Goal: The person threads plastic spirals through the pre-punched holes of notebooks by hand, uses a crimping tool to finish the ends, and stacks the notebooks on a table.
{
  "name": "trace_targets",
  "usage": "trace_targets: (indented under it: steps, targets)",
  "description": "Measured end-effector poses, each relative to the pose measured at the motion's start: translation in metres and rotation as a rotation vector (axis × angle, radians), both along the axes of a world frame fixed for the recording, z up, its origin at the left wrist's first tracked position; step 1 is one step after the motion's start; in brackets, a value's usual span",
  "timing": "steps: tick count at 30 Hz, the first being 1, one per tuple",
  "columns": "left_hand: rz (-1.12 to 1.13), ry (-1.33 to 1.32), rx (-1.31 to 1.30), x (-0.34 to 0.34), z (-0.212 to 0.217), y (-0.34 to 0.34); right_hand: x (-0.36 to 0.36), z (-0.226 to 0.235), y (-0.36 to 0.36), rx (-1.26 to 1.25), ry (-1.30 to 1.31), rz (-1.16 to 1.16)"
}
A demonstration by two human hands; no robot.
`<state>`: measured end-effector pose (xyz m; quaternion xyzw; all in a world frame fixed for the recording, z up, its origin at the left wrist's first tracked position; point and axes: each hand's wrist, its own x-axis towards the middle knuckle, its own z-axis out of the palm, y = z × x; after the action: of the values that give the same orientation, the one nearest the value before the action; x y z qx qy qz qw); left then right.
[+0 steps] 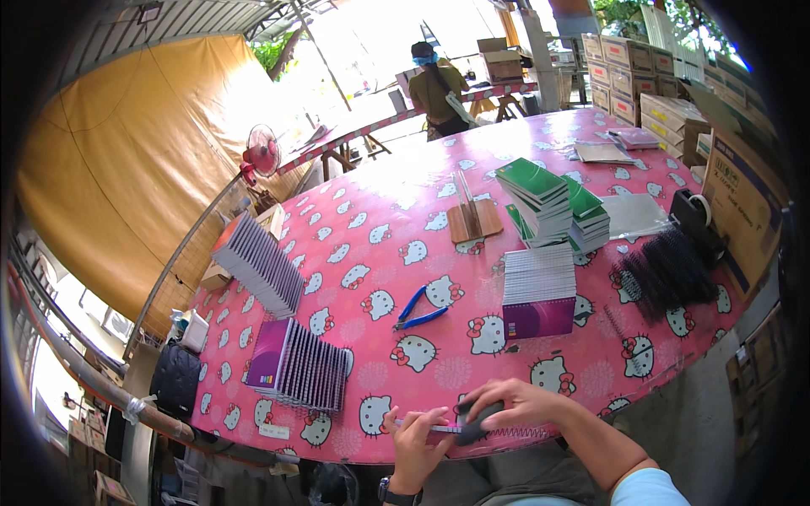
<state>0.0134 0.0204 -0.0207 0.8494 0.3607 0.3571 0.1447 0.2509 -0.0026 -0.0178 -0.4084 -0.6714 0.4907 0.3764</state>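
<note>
At the table's near edge my left hand (417,440) is closed on a thin purple notebook (440,428), seen almost edge-on. My right hand (504,403) grips a dark grey rounded object (477,424), held against the notebook's right end; its exact kind is unclear. A thin spiral binding coil (520,433) sticks out to the right below my right hand. Beyond my hands stands a stack of purple notebooks (540,312) with white page edges. Blue-handled pliers (419,310) lie with handles spread on the tablecloth.
Spiral-bound purple notebooks (297,364) and a taller stack (261,266) stand left. Green-covered books (536,198) stand far right of centre, beside a wooden stand (474,221). Black coils (671,274) pile up near a cardboard box (742,211). A person (439,88) is at a far table.
</note>
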Motion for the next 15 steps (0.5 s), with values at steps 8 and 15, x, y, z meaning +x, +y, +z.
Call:
trace_targets:
  steps: [8,15]
  targets:
    - [-0.006,-0.012,0.008,-0.006,-0.005,-0.001,-0.004,0.001,0.004,-0.019,-0.072,-0.034]
    - [0.087,-0.561,-0.039,-0.002,-0.012,-0.004,-0.009,0.002,0.005,-0.076,0.109,0.031]
